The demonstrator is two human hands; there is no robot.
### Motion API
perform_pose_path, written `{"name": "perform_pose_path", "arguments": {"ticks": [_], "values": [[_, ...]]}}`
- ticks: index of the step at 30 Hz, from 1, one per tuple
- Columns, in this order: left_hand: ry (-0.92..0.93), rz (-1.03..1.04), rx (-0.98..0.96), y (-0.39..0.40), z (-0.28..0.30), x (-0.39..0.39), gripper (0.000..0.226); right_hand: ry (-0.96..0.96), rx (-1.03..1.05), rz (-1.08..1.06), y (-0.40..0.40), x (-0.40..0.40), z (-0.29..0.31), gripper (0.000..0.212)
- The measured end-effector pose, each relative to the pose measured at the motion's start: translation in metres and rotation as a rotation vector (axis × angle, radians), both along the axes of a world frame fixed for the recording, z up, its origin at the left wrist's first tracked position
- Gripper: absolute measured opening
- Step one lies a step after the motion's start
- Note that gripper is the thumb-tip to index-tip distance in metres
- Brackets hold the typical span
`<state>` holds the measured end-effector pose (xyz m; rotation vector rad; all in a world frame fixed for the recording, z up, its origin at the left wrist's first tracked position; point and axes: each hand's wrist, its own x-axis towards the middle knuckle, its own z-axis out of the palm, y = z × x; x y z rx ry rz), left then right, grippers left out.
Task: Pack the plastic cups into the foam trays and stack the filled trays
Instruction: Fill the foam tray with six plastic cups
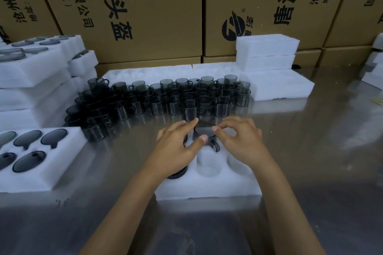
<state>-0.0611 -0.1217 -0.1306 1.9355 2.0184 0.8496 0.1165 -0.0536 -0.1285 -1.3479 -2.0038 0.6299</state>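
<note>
A white foam tray [209, 189] lies on the steel table in front of me. A smoky grey plastic cup [204, 130] with a handle sits in the tray's far middle pocket. My left hand [178, 149] lies over the tray's left side, fingers straight, index and thumb touching the cup's rim. My right hand [238, 141] hovers at the cup's right, its fingers curled toward the rim. Another dark cup [178, 173] shows under my left palm. The near middle pocket [208, 164] holds nothing. Several loose cups [165, 99] stand in rows beyond the tray.
A filled tray [68, 163] lies at the left front, with stacked filled trays [31, 72] behind it. Blank foam trays [267, 54] are piled at the back right. Brown cartons [145, 6] wall off the rear. Bare steel table [321, 141] spreads to the right.
</note>
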Motion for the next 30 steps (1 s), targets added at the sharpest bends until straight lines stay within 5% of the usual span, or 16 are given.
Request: {"name": "perform_pose_path", "arguments": {"ticks": [8, 13, 16, 18, 22, 25, 30], "values": [[0.261, 0.034, -0.105, 0.003, -0.002, -0.004, 0.050, -0.151, 0.020, -0.036, 0.000, -0.005, -0.004, 0.018], [0.133, 0.034, -0.118, 0.013, 0.012, -0.012, 0.041, -0.089, -0.049, -0.007, 0.004, -0.002, -0.003, 0.022], [-0.219, 0.072, -0.117, 0.040, 0.028, -0.029, 0.029, 0.002, -0.085, 0.036, 0.006, 0.001, -0.004, 0.016], [-0.206, 0.098, -0.133, 0.067, 0.035, -0.035, 0.035, 0.229, -0.112, 0.013, 0.009, 0.002, -0.004, 0.002], [-0.078, 0.083, -0.316, 0.110, 0.033, -0.035, 0.039, 0.656, -0.211, -0.096, 0.013, 0.006, 0.000, 0.018], [-0.043, 0.100, -0.293, 0.122, 0.023, -0.036, 0.011, 0.675, -0.247, -0.085, 0.015, 0.007, -0.001, 0.015], [-0.083, 0.069, -0.113, 0.108, 0.014, -0.035, 0.021, 0.628, -0.192, -0.083, 0.014, 0.004, 0.000, 0.015]]}}
